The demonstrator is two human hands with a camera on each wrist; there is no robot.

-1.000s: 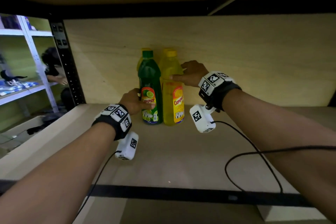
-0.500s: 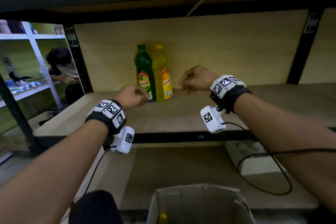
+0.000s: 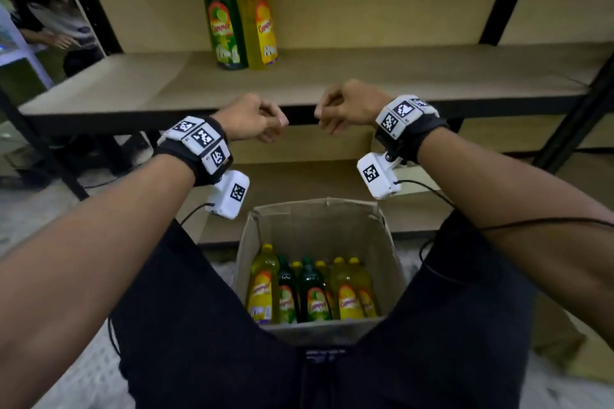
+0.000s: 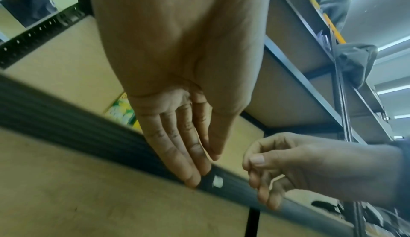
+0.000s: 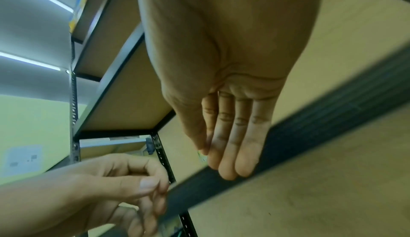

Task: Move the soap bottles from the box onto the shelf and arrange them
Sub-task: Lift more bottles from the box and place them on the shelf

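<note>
Both my hands hang in the air with nothing in them, fingers loosely curled: my left hand (image 3: pixel 252 116) and my right hand (image 3: pixel 349 106) are near each other but apart, level with the front edge of the shelf (image 3: pixel 365 83). Beyond my fingertips, at the back of that shelf, a green soap bottle (image 3: pixel 222 20) and a yellow soap bottle (image 3: pixel 260 20) stand upright, touching side by side. Below my wrists, between my knees, the open cardboard box (image 3: pixel 388 242) holds the remaining soap bottles (image 3: pixel 312 292), upright and tightly packed. I judge the risks to be these: pulling one out of that tight pack could drag or tip its neighbours, the slick plastic could slip in my grip, and setting a new bottle down could knock over the standing pair.
</note>
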